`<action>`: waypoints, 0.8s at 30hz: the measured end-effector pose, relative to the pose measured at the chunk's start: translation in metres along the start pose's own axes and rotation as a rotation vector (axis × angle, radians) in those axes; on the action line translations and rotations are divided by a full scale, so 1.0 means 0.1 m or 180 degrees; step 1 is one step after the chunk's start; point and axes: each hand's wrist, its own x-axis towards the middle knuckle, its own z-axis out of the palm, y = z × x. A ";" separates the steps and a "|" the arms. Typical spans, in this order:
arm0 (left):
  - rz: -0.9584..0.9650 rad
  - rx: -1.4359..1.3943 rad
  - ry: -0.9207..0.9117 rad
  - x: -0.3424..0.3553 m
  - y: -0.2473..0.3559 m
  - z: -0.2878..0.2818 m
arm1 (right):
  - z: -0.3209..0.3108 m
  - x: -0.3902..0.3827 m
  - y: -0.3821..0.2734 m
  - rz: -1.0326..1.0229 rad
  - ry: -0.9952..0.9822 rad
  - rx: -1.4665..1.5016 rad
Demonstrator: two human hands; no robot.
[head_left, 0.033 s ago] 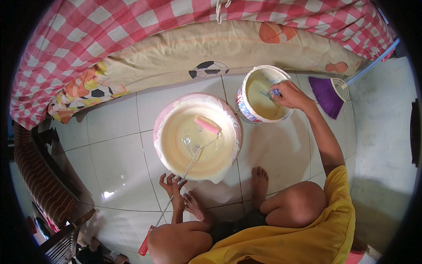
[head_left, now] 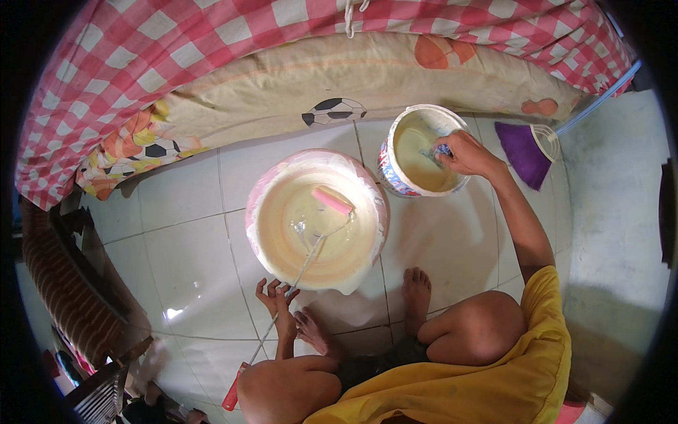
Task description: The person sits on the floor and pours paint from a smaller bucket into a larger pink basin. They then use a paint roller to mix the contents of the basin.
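My right hand (head_left: 465, 154) reaches over a round white paint bucket (head_left: 397, 185) with colourful printing. Its fingers are closed on a small blue-and-white thing (head_left: 443, 149) dipping into the cream liquid; its kind cannot be made out. Left of the bucket stands a wide, pale pink, paint-smeared basin (head_left: 256, 233) with a shallow layer of cream liquid. Inside lies a paint roller with a pink-and-cream sleeve (head_left: 332, 200). Its wire stem crosses the basin's near rim, and its red handle (head_left: 234, 389) lies beside my left knee. My left hand (head_left: 278, 302) is open, fingers apart, at that rim and beside the stem.
White floor tiles (head_left: 187, 265) surround the containers. Behind them, a cream cushion (head_left: 268, 99) with ball prints lies below red-and-white checked cloth (head_left: 212, 42). A purple broom (head_left: 524, 154) leans at the right by a pale wall (head_left: 614, 198). Brown striped fabric (head_left: 70, 275) is at the left.
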 end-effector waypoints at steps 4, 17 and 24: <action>-0.0020 0.0005 0.0023 0.02 0.01 0.05 | 0.00 -0.07 -0.01 -0.0114 -0.0267 0.0371; -0.0064 0.0191 -0.0042 0.03 0.02 0.03 | 0.29 0.17 -0.03 -0.0897 0.0903 0.0298; -0.0112 0.0250 -0.0052 0.03 -0.01 0.02 | 0.26 0.07 0.10 -0.0331 0.0670 0.0039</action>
